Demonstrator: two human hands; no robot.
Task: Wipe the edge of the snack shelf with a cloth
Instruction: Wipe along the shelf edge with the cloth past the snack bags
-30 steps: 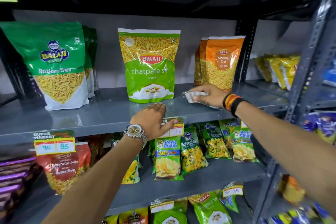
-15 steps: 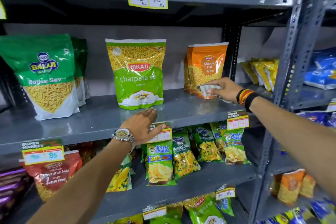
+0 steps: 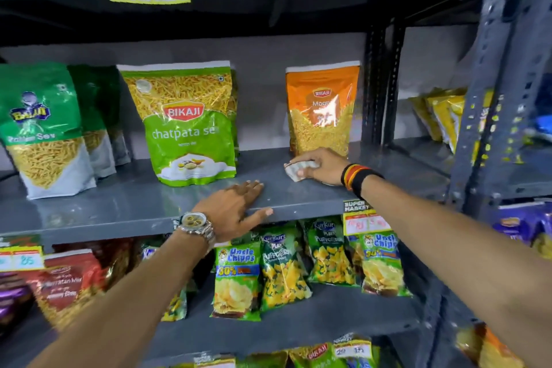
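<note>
head view: right hand (image 3: 324, 169), its grip clamped on the crumpled cloth (image 3: 298, 170), presses it onto the grey snack shelf (image 3: 119, 212), just in front of the orange pouch (image 3: 322, 107). left hand (image 3: 236, 209) lies flat and empty, fingers apart, on the front edge, likely bracing. bare shelf between both hands leaves wiping room toward the lip.

A pale grey back wall (image 3: 263, 69) runs behind a perforated grey steel upright (image 3: 490, 116); right of the upright stands another grey rack (image 3: 424, 155).
</note>
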